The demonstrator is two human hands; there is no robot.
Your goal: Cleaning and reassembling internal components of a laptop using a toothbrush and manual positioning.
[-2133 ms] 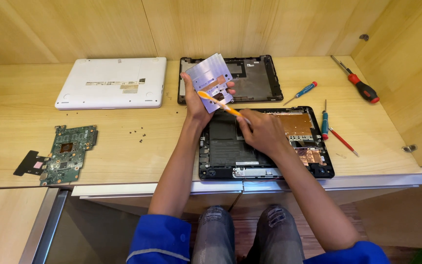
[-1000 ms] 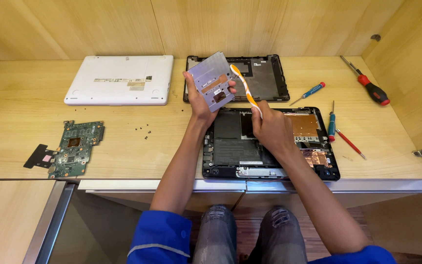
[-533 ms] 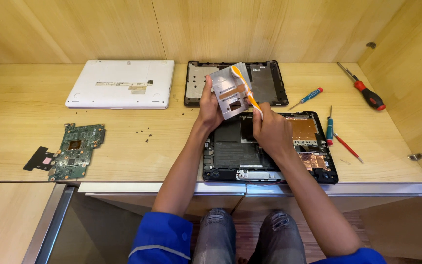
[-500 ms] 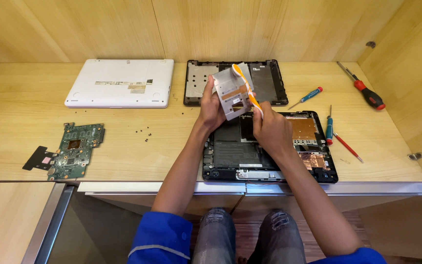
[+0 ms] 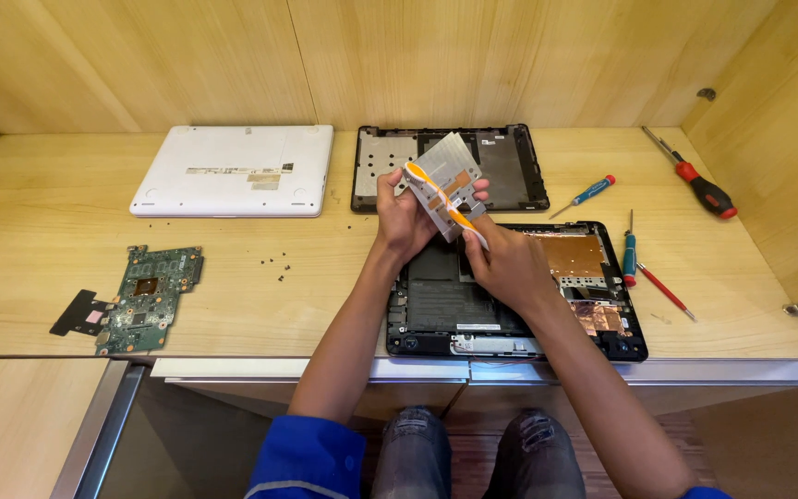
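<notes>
While the left hand (image 5: pixel 405 214) holds a thin grey metal plate (image 5: pixel 447 178) up above the gap between the two opened laptop shells, its fingers are curled around the plate's left edge and the thumb is pressed on the face. The right hand (image 5: pixel 510 263) pinches an orange and white brush (image 5: pixel 442 195) by its lower end, the head lying across the plate's face. The plate appears light and stiff, a thin sheet likely to bend if squeezed mid-span; its edges may be sharp, so an edge grip near a corner, as now, seems soundest. The brush is light and rigid, and looks easily controlled from its handle. Below the hands lies the open black laptop base (image 5: pixel 516 294) with copper foil showing. A green circuit board (image 5: pixel 143 298) rests well to the left, loose screws (image 5: pixel 275 265) between them. Screwdrivers (image 5: pixel 628 249) lie to the right.
</notes>
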